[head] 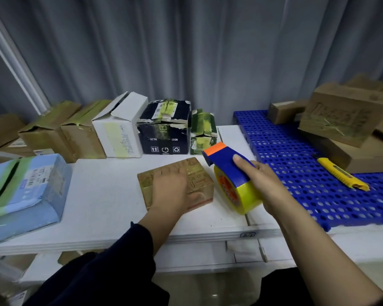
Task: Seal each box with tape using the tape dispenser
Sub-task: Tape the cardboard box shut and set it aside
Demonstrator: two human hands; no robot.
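Note:
A small flat brown box [199, 173] wrapped in glossy tape lies in the middle of the white table [102, 195]. My left hand [170, 188] rests flat on its top, thumb down over the near right side. My right hand [263, 180] grips the blue tape dispenser [226, 166], which has an orange tip and a yellow tape roll [241, 195]. The dispenser hovers just right of the box, its orange tip level with the box's far right corner.
A row of taped boxes lines the back: brown ones [60, 133], a white one [122, 127], a dark one [166, 127], a small green one [202, 133]. A blue-wrapped parcel [24, 195] sits at left. A blue perforated mat [296, 164] at right carries brown boxes [341, 113] and a yellow utility knife [341, 173].

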